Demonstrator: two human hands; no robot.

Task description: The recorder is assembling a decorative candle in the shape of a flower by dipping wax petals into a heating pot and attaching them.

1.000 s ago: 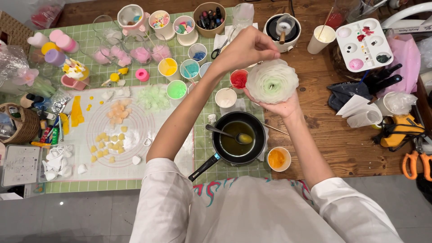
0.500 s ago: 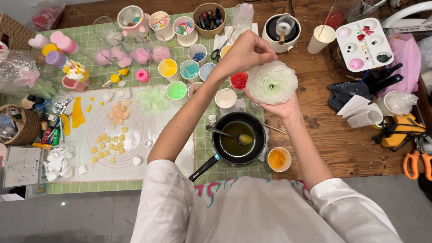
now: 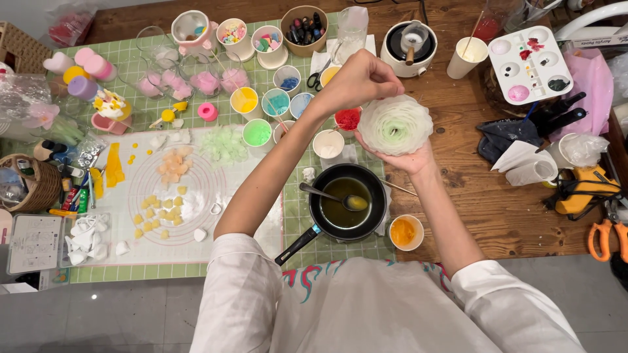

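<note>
My right hand [image 3: 407,159] cups from below a round white flower [image 3: 395,124] made of layered wax-like petals with a pale green centre, held above the wooden table. My left hand [image 3: 358,80] reaches across from the left, fingers pinched together at the flower's upper left rim, touching its outer petals. Whether a petal sits between the fingers I cannot tell. Below the flower stands a small black pan [image 3: 347,204] of yellowish liquid with a spoon [image 3: 330,196] in it.
Small cups of coloured wax [image 3: 256,133] stand on the green cutting mat [image 3: 222,85]. A white silicone mat [image 3: 171,189] holds yellow, peach and green petals. An orange cup [image 3: 405,232], a paint palette [image 3: 530,62], scissors [image 3: 605,235] and a white melting pot [image 3: 409,46] surround the work area.
The flower and both hands stay nearly in place; my left hand's fingers have shifted slightly along the flower's upper rim.
</note>
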